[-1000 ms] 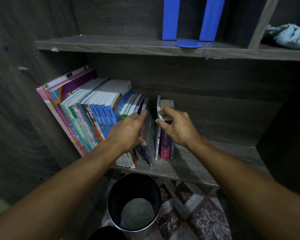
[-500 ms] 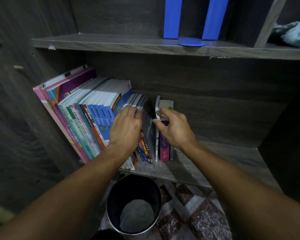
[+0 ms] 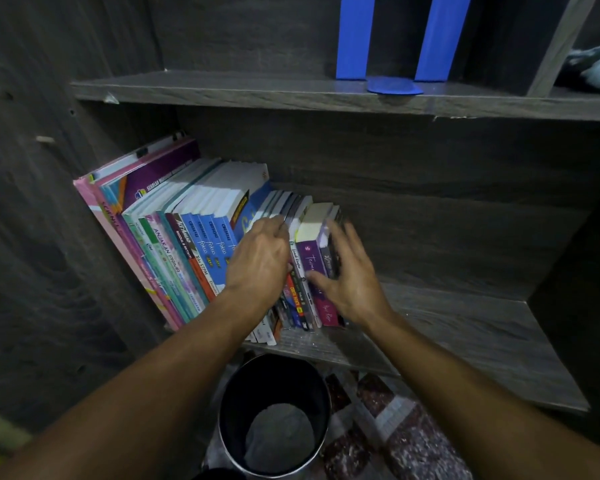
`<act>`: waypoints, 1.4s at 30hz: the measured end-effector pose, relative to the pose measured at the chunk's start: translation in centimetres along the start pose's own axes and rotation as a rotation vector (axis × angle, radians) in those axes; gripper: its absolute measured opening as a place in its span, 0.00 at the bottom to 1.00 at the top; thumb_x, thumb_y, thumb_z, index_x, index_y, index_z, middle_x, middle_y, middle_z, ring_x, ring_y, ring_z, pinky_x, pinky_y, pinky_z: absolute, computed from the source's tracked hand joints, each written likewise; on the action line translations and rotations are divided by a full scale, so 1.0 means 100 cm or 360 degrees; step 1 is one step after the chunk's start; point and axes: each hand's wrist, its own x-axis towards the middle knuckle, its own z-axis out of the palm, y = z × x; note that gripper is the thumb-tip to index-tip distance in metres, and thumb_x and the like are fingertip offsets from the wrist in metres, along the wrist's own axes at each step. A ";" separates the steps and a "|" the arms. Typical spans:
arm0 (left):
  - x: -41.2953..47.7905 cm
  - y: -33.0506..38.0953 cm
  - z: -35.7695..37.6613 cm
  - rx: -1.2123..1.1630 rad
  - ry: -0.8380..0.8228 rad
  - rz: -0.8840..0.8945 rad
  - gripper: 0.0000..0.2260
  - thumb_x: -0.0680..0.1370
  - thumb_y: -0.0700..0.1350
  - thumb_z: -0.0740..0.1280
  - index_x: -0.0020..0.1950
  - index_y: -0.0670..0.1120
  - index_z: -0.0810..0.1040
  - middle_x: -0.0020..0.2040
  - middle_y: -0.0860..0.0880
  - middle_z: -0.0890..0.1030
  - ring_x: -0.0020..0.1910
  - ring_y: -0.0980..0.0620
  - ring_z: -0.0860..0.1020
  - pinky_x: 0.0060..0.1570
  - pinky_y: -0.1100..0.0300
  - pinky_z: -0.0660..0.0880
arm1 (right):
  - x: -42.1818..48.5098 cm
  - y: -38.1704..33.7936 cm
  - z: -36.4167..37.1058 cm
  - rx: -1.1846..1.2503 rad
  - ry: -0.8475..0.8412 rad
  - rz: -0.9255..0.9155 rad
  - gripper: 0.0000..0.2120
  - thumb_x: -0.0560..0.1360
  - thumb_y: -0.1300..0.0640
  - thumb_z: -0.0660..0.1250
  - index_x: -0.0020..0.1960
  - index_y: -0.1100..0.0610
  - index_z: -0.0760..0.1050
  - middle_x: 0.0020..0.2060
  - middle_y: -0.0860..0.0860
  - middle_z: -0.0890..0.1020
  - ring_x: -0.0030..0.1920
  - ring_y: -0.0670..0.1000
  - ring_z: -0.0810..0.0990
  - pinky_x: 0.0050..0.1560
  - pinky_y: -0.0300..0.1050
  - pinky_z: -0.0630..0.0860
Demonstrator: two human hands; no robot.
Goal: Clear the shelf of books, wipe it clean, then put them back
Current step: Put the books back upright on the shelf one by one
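Observation:
A row of books (image 3: 174, 237) leans to the left on the dark wooden shelf (image 3: 465, 327), filling its left half. My left hand (image 3: 257, 265) lies flat against the spines of the thin books in the middle of the row. My right hand (image 3: 350, 278) is spread open against the right end of the row, its fingers on the purple book (image 3: 310, 254) and the small books beside it. The small books stand tight against the others with no gap.
A black waste bin (image 3: 274, 417) stands on the patterned floor right below the shelf's front edge. On the upper shelf (image 3: 257, 91) stands a blue holder (image 3: 395, 57); a light cloth (image 3: 596, 67) lies at the far right. The shelf's side wall (image 3: 575, 271) closes the right.
The small purple books stood apart from the row; now they are pushed left against it. My right hand has let go of them and spread flat. My left hand has flattened onto the spines.

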 end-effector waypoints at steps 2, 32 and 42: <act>0.000 0.002 0.000 0.0106 -0.0090 0.0070 0.34 0.74 0.50 0.73 0.75 0.44 0.62 0.72 0.44 0.67 0.70 0.45 0.65 0.66 0.53 0.66 | -0.010 0.024 0.009 0.0012 -0.0021 0.0108 0.50 0.71 0.52 0.77 0.81 0.50 0.47 0.80 0.49 0.51 0.79 0.49 0.53 0.74 0.43 0.53; 0.001 0.001 0.007 0.0138 -0.0063 0.0119 0.36 0.68 0.37 0.74 0.73 0.36 0.63 0.68 0.39 0.69 0.68 0.42 0.66 0.71 0.53 0.59 | -0.009 0.062 0.030 -0.0019 -0.0144 0.0529 0.17 0.70 0.61 0.75 0.57 0.54 0.77 0.52 0.51 0.83 0.49 0.51 0.83 0.53 0.47 0.81; -0.022 0.009 -0.021 0.0091 -0.0138 0.0161 0.28 0.77 0.45 0.66 0.74 0.40 0.62 0.72 0.40 0.66 0.71 0.42 0.63 0.73 0.50 0.58 | -0.021 0.001 -0.018 -0.0159 -0.0427 0.0416 0.26 0.75 0.59 0.72 0.71 0.51 0.70 0.65 0.50 0.77 0.58 0.50 0.78 0.58 0.40 0.72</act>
